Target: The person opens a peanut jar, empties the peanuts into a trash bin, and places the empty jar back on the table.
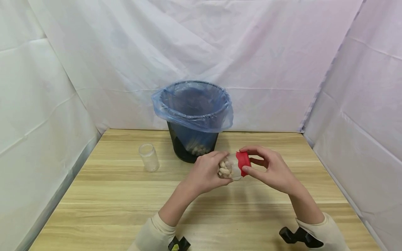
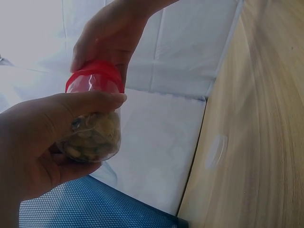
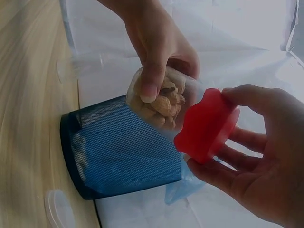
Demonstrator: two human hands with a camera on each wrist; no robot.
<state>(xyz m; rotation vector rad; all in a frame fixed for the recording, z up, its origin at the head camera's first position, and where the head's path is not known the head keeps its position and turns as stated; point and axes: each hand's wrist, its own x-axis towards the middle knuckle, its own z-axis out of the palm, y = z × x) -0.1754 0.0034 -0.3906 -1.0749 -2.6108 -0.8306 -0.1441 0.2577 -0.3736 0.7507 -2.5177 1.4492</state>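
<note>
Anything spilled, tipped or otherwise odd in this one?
Nothing spilled. The left hand grips a peanut-filled jar on its side while the right hand pinches its red lid. An empty, lidless jar stands upright beside the bin.

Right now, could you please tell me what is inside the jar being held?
The jar holds peanuts in shells, seen through its clear wall. Left-hand fingers cover part of it, so how full it is stays hidden.

Surface: light wooden table (image 1: 125,205) | On it: empty clear glass jar (image 1: 149,157), upright, left; black mesh wastebasket (image 1: 192,148) with blue liner, centre rear
</note>
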